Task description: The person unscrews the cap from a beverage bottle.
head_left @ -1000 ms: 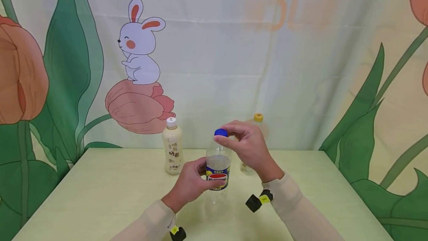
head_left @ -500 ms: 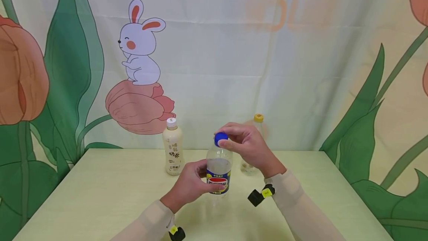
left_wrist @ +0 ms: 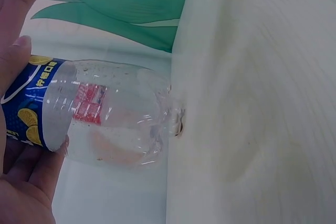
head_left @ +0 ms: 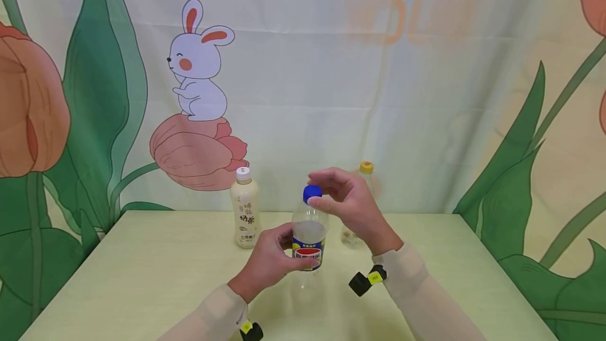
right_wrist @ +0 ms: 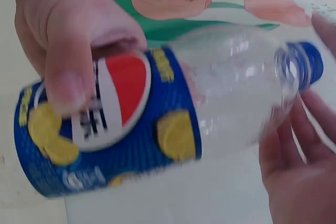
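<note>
A clear plastic soda bottle (head_left: 310, 231) with a blue label and lemon pictures stands upright in front of me. My left hand (head_left: 266, 258) grips it round the label, thumb across the front and fingers behind. In the left wrist view its clear base (left_wrist: 115, 114) is close to the tabletop. A blue cap (head_left: 312, 193) sits on the bottle's neck. Around this cap is my right hand (head_left: 351, 205), fingers spread. Its thumb is right at the cap's edge, and the forefinger arches above with a gap. In the right wrist view the spread fingers (right_wrist: 307, 135) flank the cap.
Behind my left hand stands a cream-coloured milk tea bottle (head_left: 244, 209) with a white cap. A clear bottle with a yellow cap (head_left: 366, 167) is partly hidden behind my right hand. The pale tabletop (head_left: 156, 267) ends at a printed curtain (head_left: 293, 83).
My right hand first pinched the cap, its thumb then shifted to the cap's right side, and now the forefinger has lifted off. The bottle and left hand shifted only slightly.
</note>
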The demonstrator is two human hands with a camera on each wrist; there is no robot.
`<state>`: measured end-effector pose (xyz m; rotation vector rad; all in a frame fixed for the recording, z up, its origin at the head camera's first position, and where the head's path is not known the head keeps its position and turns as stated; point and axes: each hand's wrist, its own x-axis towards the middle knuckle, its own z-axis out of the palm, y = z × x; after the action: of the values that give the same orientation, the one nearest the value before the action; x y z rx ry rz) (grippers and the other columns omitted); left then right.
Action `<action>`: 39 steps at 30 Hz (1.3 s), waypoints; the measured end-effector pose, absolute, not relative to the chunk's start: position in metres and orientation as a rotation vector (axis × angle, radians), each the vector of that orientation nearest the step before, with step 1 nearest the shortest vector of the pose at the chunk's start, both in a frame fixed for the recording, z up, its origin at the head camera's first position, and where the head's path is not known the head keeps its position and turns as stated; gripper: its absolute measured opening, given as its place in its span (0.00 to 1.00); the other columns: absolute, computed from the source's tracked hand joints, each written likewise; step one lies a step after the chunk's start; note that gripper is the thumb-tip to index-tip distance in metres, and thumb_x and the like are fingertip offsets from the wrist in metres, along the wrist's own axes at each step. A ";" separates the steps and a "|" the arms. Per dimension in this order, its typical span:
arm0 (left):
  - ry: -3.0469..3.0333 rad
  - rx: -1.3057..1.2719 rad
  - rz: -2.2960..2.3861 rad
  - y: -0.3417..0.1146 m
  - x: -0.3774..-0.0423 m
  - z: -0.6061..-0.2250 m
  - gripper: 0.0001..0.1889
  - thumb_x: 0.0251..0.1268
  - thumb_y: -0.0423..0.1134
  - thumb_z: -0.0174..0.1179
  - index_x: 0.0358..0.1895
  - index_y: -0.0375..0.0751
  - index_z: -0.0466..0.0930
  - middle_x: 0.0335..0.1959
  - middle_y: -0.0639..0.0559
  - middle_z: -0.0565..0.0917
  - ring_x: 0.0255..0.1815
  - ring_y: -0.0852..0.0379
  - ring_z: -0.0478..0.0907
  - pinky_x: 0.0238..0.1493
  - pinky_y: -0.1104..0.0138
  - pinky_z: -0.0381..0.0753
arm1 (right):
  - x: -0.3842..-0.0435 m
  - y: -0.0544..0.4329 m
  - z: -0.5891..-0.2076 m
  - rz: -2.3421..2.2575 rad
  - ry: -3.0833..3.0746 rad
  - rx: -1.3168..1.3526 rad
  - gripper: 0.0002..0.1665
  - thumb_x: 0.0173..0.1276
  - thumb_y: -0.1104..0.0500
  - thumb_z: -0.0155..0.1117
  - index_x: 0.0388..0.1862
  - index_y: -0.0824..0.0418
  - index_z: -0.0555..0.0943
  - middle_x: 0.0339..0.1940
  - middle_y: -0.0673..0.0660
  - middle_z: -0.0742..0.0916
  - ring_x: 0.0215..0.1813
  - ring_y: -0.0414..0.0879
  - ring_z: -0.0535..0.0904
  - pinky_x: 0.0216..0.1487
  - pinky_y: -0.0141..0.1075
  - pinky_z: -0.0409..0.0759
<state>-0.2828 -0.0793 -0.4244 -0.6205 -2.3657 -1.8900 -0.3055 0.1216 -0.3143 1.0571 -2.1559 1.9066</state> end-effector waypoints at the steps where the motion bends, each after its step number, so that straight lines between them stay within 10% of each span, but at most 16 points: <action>1: -2.366 -0.610 -1.891 -0.079 -0.282 -0.424 0.33 0.46 0.46 0.83 0.60 0.48 0.82 0.54 0.51 0.88 0.53 0.52 0.87 0.63 0.54 0.84 | -0.303 0.120 -0.314 1.895 -2.156 0.982 0.24 0.64 0.54 0.77 0.56 0.62 0.82 0.48 0.53 0.88 0.48 0.49 0.85 0.52 0.35 0.86; 14: -2.363 -0.590 -1.873 -0.076 -0.281 -0.423 0.33 0.48 0.45 0.82 0.60 0.46 0.81 0.54 0.50 0.88 0.52 0.52 0.87 0.62 0.54 0.85 | -0.289 0.108 -0.311 1.791 -2.194 0.668 0.17 0.54 0.53 0.84 0.38 0.58 0.87 0.34 0.53 0.89 0.37 0.51 0.82 0.37 0.34 0.80; 39: -2.386 -0.572 -1.850 -0.078 -0.284 -0.428 0.35 0.47 0.48 0.82 0.61 0.47 0.81 0.54 0.50 0.88 0.52 0.52 0.88 0.61 0.53 0.85 | -0.299 0.116 -0.309 1.841 -2.291 1.072 0.16 0.76 0.60 0.62 0.60 0.60 0.84 0.57 0.62 0.85 0.56 0.48 0.84 0.56 0.36 0.84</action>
<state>-0.2844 -0.0779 -0.4276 -0.5722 -2.3861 -1.8498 -0.2993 0.1160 -0.3090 1.0720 -2.2907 1.8413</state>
